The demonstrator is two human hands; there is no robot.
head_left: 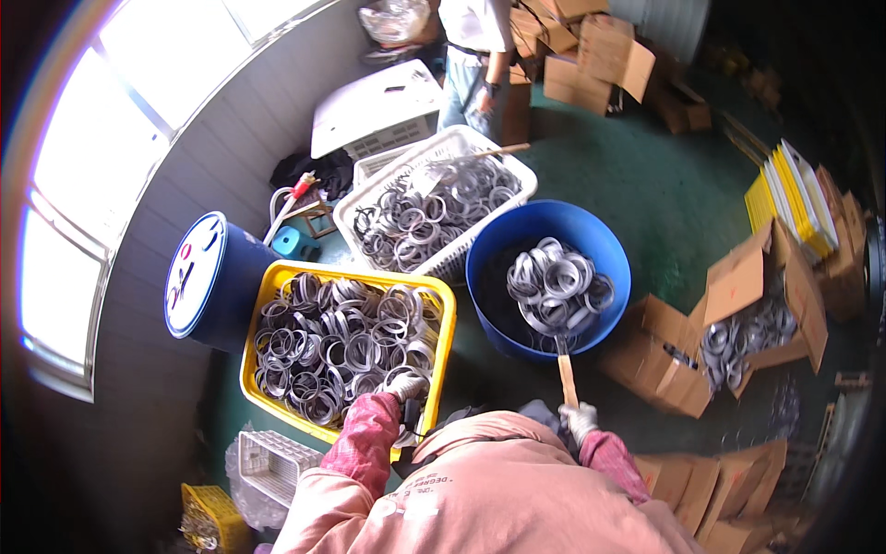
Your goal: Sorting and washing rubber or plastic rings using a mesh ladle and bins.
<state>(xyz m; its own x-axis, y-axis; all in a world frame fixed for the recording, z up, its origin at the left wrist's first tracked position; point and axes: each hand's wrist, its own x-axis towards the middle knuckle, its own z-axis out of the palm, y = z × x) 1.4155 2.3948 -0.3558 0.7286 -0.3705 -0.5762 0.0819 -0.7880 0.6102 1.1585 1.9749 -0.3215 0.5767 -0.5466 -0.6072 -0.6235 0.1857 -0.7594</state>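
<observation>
Right hand (580,420) wrapped round a wooden handle (568,380), right of centre in the lower half of the frame, grey rings (558,282) heaped beyond its far end.
From the grip, the handle's long axis runs up and slightly left over the near rim of the blue tub (616,254); the tool's head is hidden beneath the rings. The right hand is nearer them; the left hand (406,386) is at the yellow tub's (449,319) lower right, its hold impossible to tell. The rings look thin, shiny and circular, tilted every way.
</observation>
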